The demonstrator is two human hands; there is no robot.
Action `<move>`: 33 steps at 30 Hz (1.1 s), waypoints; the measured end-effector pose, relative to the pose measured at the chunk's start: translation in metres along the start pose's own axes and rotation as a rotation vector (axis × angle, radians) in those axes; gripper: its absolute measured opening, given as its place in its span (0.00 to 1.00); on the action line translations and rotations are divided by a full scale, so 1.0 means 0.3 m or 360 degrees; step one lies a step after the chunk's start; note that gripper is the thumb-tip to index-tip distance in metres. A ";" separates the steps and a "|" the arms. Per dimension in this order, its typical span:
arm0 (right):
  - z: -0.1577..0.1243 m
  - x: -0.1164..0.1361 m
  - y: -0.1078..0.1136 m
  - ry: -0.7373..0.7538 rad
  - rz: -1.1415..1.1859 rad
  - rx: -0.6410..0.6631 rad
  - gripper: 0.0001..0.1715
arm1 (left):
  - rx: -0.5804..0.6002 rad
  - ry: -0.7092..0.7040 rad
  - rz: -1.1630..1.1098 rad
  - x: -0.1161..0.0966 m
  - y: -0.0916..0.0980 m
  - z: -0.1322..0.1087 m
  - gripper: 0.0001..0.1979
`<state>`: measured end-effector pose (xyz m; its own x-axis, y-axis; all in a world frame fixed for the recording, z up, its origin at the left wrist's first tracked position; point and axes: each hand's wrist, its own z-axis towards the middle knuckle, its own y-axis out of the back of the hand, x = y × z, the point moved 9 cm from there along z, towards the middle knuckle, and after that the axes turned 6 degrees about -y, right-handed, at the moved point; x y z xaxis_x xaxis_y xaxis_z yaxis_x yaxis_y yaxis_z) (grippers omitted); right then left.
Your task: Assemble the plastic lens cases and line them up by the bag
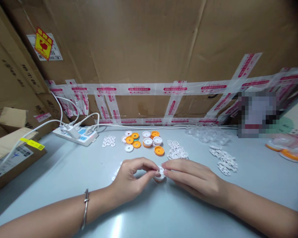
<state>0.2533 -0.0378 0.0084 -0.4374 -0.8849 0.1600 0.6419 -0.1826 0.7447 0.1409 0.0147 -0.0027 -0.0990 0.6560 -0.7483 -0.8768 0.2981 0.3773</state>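
Note:
A small round plastic piece [159, 178], white with an orange underside, sits on the table between my hands. On top of it is a white plastic part [161, 171], mostly covered by fingertips. My left hand [136, 173] comes in from the left with thumb and index finger pinched at the white part's left edge. From the other side, my right hand [193, 177] has its fingers close together, with the tips on the same part's right side. Exactly what lies inside the left pinch is too small to tell. A metal bracelet [85, 209] circles my left wrist.
Behind my hands lie orange-and-white rings [136, 144], round cups [159, 151], small white pieces [108, 141] and flat white cutout parts [176, 151]. More cutouts [223, 160] and clear domes [208, 133] are rightward. A power strip [75, 135] stands before cardboard boxes [139, 43].

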 end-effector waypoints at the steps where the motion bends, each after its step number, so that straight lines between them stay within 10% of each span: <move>1: -0.001 0.001 -0.001 0.0003 0.0006 0.0014 0.22 | 0.0001 0.0011 -0.0017 0.000 -0.001 0.001 0.03; 25: 0.011 0.026 0.001 0.0085 0.0076 0.0037 0.19 | 0.0074 0.0118 -0.0034 0.023 -0.016 -0.011 0.02; 33: 0.009 -0.119 -0.022 -0.0679 0.0391 -0.0136 0.16 | 0.0174 0.0118 0.0373 0.049 -0.015 -0.011 0.14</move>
<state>0.2631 -0.0039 -0.0005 -0.4740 -0.6552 0.5883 0.7999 -0.0411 0.5987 0.1419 0.0207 -0.0173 -0.3308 0.6647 -0.6699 -0.7703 0.2199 0.5986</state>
